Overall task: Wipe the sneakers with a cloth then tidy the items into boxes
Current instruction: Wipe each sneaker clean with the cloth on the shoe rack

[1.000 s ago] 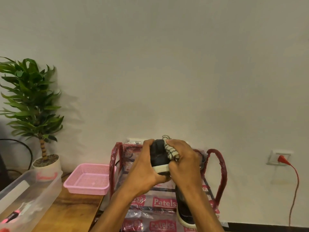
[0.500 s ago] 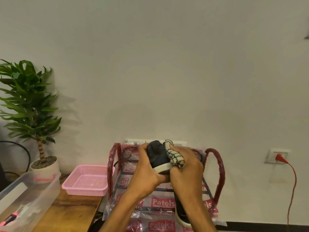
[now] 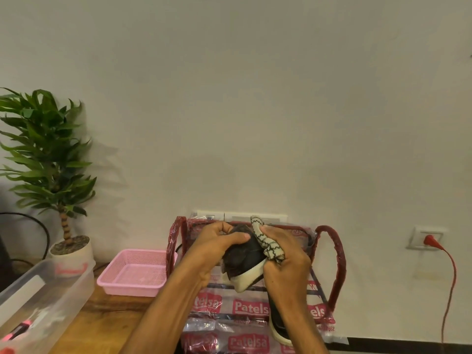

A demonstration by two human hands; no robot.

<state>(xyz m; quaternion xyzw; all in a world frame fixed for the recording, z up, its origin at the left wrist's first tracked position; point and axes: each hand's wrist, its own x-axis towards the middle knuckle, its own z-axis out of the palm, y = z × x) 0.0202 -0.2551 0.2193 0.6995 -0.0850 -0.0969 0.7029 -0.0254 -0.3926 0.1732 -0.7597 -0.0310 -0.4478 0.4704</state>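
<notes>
1. Gripping centre stage: the left hand (image 3: 217,249) curls its grip round a black fabric sneaker with a thick white rubber sole (image 3: 242,260), held above the rack. The right hand (image 3: 286,261) pinches a cream woven cloth with black zigzag lines (image 3: 268,244) against the shoe's side.
2. Below them, a second dark sneaker (image 3: 275,320) lies on a red tube-framed shoe rack wrapped in crinkly printed plastic (image 3: 337,264).
3. On the left, a wooden tabletop (image 3: 102,318) carries one pink perforated plastic basket (image 3: 135,274) and one clear plastic box (image 3: 46,290); one leafy potted plant (image 3: 48,162) stands behind the box.
4. Behind it all is a plain white wall (image 3: 255,98) with one red plug in a socket (image 3: 429,238).
</notes>
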